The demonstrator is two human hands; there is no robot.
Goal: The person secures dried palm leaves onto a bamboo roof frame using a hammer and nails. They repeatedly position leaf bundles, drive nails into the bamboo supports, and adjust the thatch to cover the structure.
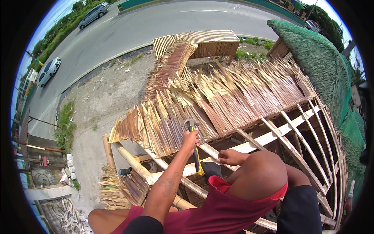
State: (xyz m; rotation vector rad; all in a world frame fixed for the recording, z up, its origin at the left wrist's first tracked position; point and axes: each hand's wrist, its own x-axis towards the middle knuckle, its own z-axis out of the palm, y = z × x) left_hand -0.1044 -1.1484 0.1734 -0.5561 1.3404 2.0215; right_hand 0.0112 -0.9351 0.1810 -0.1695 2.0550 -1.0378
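Observation:
My left hand (190, 140) is wrapped round a claw hammer (197, 156) with a yellow and black handle, close below its metal head. The head rests near the lower edge of the thatch panels (218, 105), which are layered dried palm leaves. To the right, my right hand (230, 157) has its fingers closed low over a pale wooden slat (209, 150). Whatever lies between those fingers is too small to make out. My bent knee hides part of the right forearm.
Open roof framing of slats and bamboo poles (134, 160) spreads below and right, with gaps between members. A loose thatch bundle (119, 185) lies lower left. Green-netted thatch (315, 50) rises at right. Beyond are a bamboo-topped structure (210, 37) and a road (156, 19) with cars.

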